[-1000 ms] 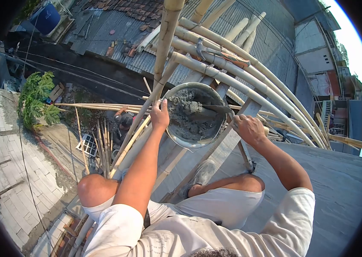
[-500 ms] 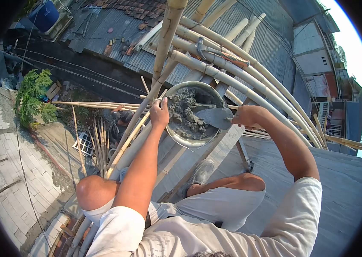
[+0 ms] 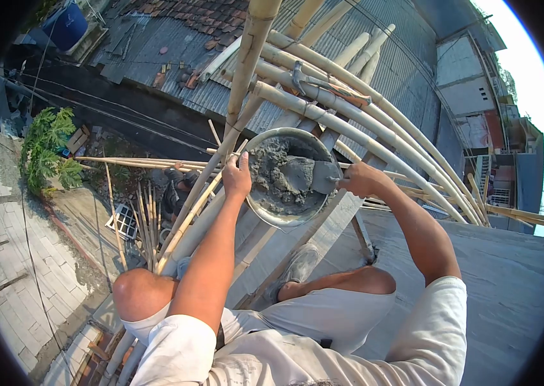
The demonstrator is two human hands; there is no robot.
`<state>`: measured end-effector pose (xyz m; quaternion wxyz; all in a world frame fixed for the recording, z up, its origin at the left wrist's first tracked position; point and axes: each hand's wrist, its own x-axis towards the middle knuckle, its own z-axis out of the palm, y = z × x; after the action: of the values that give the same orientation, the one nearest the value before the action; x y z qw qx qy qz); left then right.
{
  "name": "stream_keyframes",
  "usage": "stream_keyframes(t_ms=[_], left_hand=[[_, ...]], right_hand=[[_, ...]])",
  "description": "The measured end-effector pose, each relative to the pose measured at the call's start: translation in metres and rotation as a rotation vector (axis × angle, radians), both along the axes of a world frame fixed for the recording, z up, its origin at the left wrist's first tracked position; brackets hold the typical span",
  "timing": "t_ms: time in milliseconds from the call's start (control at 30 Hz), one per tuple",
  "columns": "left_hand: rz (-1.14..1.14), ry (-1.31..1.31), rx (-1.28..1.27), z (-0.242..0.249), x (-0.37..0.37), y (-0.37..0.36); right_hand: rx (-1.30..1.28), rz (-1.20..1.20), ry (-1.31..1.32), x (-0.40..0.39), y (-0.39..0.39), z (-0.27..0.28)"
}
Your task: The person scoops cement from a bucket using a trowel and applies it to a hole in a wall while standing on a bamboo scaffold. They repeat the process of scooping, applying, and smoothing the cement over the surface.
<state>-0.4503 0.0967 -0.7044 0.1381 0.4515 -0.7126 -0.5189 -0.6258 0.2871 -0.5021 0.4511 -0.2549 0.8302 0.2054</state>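
A round bucket [image 3: 283, 220] of wet grey mortar [image 3: 273, 178] sits in front of me, above my knees. My left hand [image 3: 237, 176] grips its rim on the left side, thumb pointing up. On the opposite side, my right hand [image 3: 363, 180] is closed around the handle of a trowel [image 3: 326, 176], whose handle is mostly hidden by the fingers. The trowel's blade is inside the bucket, touching the mortar at the right. A smoothed patch of mortar lies just left of the blade.
Bamboo poles [image 3: 349, 122] curve past beyond the bucket, with a hammer [image 3: 301, 77] lying on them. An upright bamboo post [image 3: 246, 64] stands ahead. A grey sloping surface [image 3: 465, 283] lies at right. Far below at left are another person [image 3: 175, 190] and a paved area [image 3: 27, 257].
The trowel has moved slightly left and down into the mortar, its blade now partly covered. A smooth patch has appeared beside it. My left hand keeps its hold on the rim.
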Motion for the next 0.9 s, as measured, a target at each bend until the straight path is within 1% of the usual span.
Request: stream_keyframes(t_ms=[67, 100, 133, 233, 267, 333, 400, 433, 467, 500, 533, 600, 633, 700, 733, 767, 800, 833, 900], left_hand=[[0.007, 0.027, 0.027, 0.001, 0.001, 0.002], [-0.011, 0.024, 0.038, 0.004, 0.002, 0.001], [-0.026, 0.024, 0.043, 0.007, 0.001, -0.002], [-0.023, -0.008, 0.014, 0.003, -0.001, -0.003], [-0.014, -0.019, -0.012, -0.001, 0.0, -0.001], [0.005, -0.034, -0.001, 0.001, 0.001, 0.002], [0.052, -0.017, -0.02, 0.005, 0.0, 0.004], [0.018, -0.006, 0.041, 0.007, 0.0, 0.001], [0.016, -0.004, 0.037, 0.004, 0.001, -0.001], [0.005, 0.017, 0.045, -0.003, 0.001, -0.003], [-0.007, 0.038, 0.053, -0.009, 0.0, -0.003], [-0.011, 0.041, 0.046, -0.015, -0.001, -0.003], [-0.011, 0.041, 0.043, -0.018, 0.001, -0.004], [-0.017, 0.062, 0.061, -0.008, 0.002, -0.004], [-0.024, 0.082, 0.08, -0.002, 0.003, -0.004], [-0.034, 0.067, 0.064, -0.008, 0.003, -0.004], [-0.029, 0.071, 0.063, -0.006, 0.003, -0.004], [-0.022, 0.085, 0.067, -0.004, 0.003, -0.004], [0.03, 0.121, 0.058, -0.002, 0.002, 0.001]], right_hand=[[-0.216, 0.01, 0.107, 0.009, 0.018, -0.001], [-0.256, 0.043, 0.197, 0.02, 0.021, 0.006], [-0.262, 0.038, 0.2, 0.026, 0.026, 0.006], [-0.334, 0.238, 0.32, 0.043, 0.04, 0.005], [-0.337, 0.244, 0.316, 0.045, 0.049, 0.003], [-0.559, 0.457, 0.544, 0.042, 0.062, -0.001], [-0.558, 0.437, 0.581, 0.041, 0.046, 0.022], [-0.494, 0.36, 0.488, 0.04, 0.03, 0.038], [-0.43, 0.28, 0.395, 0.039, 0.014, 0.046], [-0.397, 0.201, 0.33, 0.036, 0.001, 0.045], [-0.4, 0.197, 0.333, 0.03, -0.015, 0.037], [-0.12, 0.004, -0.004, 0.017, -0.038, 0.011], [-0.122, 0.006, -0.005, 0.012, -0.038, 0.001], [-0.029, 0.15, 0.078, 0.001, -0.033, -0.01], [-0.025, 0.163, 0.075, -0.005, -0.026, -0.007], [-0.009, 0.278, 0.15, -0.012, -0.018, 0.001], [0.005, 0.39, 0.229, -0.011, -0.018, 0.014], [0.006, 0.397, 0.234, -0.011, -0.021, 0.028], [-0.034, 0.6, 0.447, 0.001, -0.04, 0.074]])
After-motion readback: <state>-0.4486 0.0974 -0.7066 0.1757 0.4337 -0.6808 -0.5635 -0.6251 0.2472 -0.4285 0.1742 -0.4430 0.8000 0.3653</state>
